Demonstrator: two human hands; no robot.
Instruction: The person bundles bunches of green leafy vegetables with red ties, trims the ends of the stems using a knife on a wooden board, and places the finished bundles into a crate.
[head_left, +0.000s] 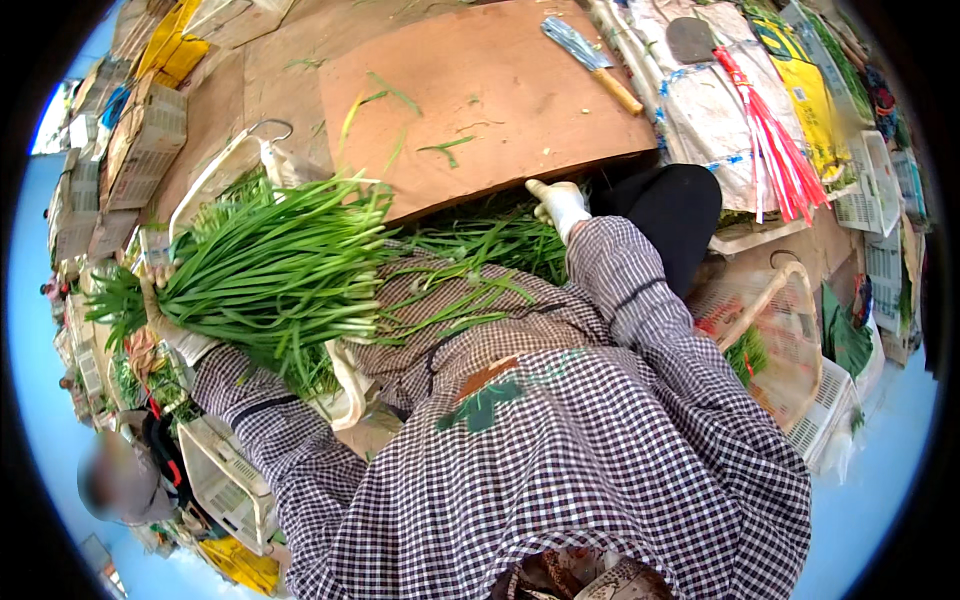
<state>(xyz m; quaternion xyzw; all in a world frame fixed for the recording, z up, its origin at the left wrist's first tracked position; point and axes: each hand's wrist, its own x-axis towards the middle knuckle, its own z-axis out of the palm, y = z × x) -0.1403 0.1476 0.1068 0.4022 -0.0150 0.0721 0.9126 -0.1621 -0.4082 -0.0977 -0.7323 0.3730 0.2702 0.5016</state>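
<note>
My left hand, in a pale glove, grips a thick bunch of garlic chives near its leafy end. The pale cut ends point right, over my lap. My gloved right hand is beside the front edge of a brown board, its fingers apart and nothing seen in them. Whether it touches the board is unclear. More loose chives lie under that edge, and several stray stalks rest on my checked smock. Scraps of leaf are scattered over the board.
A cleaver with a wooden handle lies at the board's far right. Red and white ties and a dark flat blade rest on white sacking. A plastic basket stands right, a crate left. Another person is at lower left.
</note>
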